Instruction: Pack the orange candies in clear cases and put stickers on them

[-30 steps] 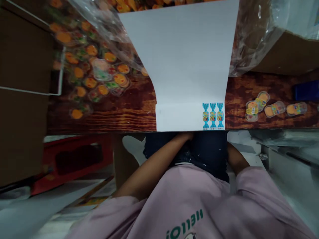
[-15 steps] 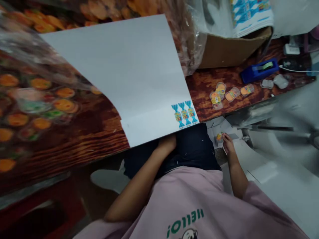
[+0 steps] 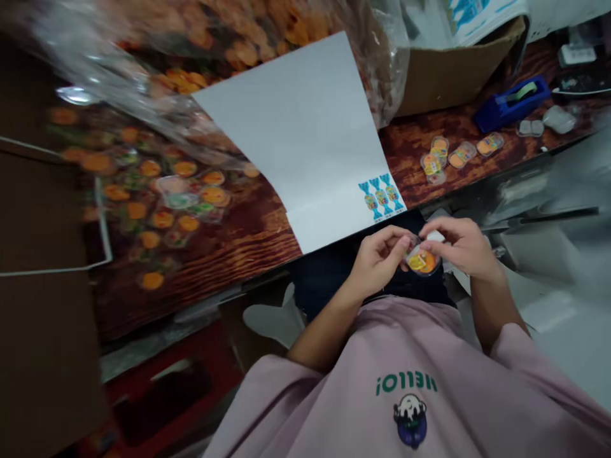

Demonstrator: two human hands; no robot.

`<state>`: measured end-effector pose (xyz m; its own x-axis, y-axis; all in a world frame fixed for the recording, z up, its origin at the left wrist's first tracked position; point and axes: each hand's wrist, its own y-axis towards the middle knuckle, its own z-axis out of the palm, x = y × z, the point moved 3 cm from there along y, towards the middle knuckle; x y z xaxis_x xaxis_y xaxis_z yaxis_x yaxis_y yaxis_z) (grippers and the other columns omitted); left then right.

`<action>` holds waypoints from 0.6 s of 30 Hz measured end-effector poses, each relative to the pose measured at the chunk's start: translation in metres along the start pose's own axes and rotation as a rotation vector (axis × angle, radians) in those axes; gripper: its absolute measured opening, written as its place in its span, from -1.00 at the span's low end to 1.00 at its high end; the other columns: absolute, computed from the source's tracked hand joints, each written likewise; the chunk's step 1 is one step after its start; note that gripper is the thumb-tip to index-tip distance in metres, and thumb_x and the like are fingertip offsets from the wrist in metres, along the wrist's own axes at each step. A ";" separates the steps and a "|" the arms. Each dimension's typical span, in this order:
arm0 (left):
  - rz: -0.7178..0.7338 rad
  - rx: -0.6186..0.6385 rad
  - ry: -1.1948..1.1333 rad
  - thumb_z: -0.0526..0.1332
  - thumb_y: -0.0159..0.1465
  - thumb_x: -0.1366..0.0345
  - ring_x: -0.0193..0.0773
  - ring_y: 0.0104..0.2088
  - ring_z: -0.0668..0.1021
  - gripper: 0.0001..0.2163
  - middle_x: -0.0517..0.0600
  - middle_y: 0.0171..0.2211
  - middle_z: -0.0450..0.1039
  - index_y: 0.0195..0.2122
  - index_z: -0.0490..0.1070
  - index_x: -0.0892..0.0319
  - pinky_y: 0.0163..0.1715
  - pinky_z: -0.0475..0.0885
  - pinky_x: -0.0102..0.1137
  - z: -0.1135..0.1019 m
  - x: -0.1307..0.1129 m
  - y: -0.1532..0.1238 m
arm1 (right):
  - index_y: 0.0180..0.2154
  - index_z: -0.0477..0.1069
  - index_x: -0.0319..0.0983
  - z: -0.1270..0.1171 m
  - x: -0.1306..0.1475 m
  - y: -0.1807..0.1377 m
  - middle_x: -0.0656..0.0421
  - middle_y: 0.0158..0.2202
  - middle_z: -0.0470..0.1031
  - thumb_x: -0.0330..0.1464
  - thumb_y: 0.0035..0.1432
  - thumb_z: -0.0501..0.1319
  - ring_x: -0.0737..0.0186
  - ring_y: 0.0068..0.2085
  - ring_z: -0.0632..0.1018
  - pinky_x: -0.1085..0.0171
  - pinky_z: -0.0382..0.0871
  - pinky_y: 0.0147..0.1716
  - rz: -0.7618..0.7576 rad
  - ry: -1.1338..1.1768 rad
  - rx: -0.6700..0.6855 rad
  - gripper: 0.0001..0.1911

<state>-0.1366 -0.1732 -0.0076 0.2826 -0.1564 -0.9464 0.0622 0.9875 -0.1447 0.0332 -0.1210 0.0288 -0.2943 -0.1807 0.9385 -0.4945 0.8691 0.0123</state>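
Above my lap, my left hand (image 3: pixel 380 259) pinches the left edge of a small clear plastic container (image 3: pixel 422 262) with orange contents and a yellow label. My right hand (image 3: pixel 461 245) has its fingers closed on the container's other side. A small white piece shows by the right fingers; I cannot tell what it is. Just beyond the hands, a large white sheet (image 3: pixel 324 127) lies on the table, with three blue candy-shaped stickers (image 3: pixel 380 197) at its near right corner. Several similar containers (image 3: pixel 461 154) rest to the right of the sheet.
Many orange-filled containers (image 3: pixel 162 219) spread over the wooden table (image 3: pixel 258 235) at left. Clear plastic wrapping (image 3: pixel 143 83) covers a heap at the back. A cardboard box (image 3: pixel 443 79) with printed sheets and a blue tape dispenser (image 3: pixel 513 105) stand at right.
My right hand has come in from the lower right with the small container. My left hand has risen from my lap to meet it. The view has shifted left.
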 end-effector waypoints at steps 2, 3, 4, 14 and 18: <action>0.029 -0.172 -0.019 0.35 0.31 -0.09 -0.35 -0.51 0.60 -0.61 -0.03 -0.40 0.58 -0.21 0.52 0.20 -0.57 0.59 -0.48 -0.011 -0.007 -0.010 | -0.13 0.59 -0.13 0.007 0.018 -0.005 0.15 -0.24 0.57 -0.21 0.27 0.38 0.17 -0.24 0.56 0.16 0.50 -0.20 -0.179 -0.149 -0.262 -0.82; 0.046 -0.253 -0.026 0.36 0.30 -0.09 -0.34 -0.51 0.61 -0.61 -0.04 -0.40 0.59 -0.22 0.50 0.20 -0.55 0.61 -0.47 -0.015 -0.011 -0.016 | -0.08 0.58 -0.11 0.013 0.026 -0.010 0.11 -0.16 0.57 -0.24 0.28 0.37 0.11 -0.15 0.56 0.09 0.50 -0.11 -0.264 -0.233 -0.337 -0.81; 0.066 -0.319 -0.029 0.37 0.29 -0.09 -0.34 -0.50 0.62 -0.61 -0.05 -0.40 0.59 -0.23 0.48 0.19 -0.54 0.62 -0.47 -0.019 -0.014 -0.022 | -0.03 0.57 -0.10 0.020 0.032 -0.014 0.08 -0.11 0.56 -0.27 0.29 0.36 0.06 -0.07 0.54 0.04 0.48 -0.04 -0.337 -0.318 -0.356 -0.78; 0.235 -0.460 0.032 0.39 0.32 0.02 -0.31 -0.46 0.68 -0.69 -0.07 -0.41 0.63 -0.23 0.41 0.15 -0.34 0.69 -0.40 -0.033 -0.040 -0.042 | 0.20 0.47 -0.11 0.064 0.054 0.007 0.02 -0.05 0.51 -0.46 0.37 0.23 0.08 -0.05 0.54 0.08 0.52 -0.06 -0.603 -0.467 -0.157 -0.59; 0.223 -0.440 0.037 0.38 0.34 0.04 -0.28 -0.40 0.71 -0.71 -0.04 -0.35 0.66 -0.22 0.40 0.15 -0.28 0.71 -0.36 -0.039 -0.040 -0.041 | 0.11 0.50 -0.14 0.066 0.053 0.014 0.05 -0.11 0.53 -0.48 0.37 0.22 0.11 -0.08 0.56 0.11 0.53 -0.08 -0.620 -0.416 -0.113 -0.67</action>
<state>-0.1874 -0.2072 0.0252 0.2087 0.0530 -0.9765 -0.4081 0.9122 -0.0377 -0.0433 -0.1488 0.0561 -0.2853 -0.7914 0.5407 -0.5896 0.5897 0.5520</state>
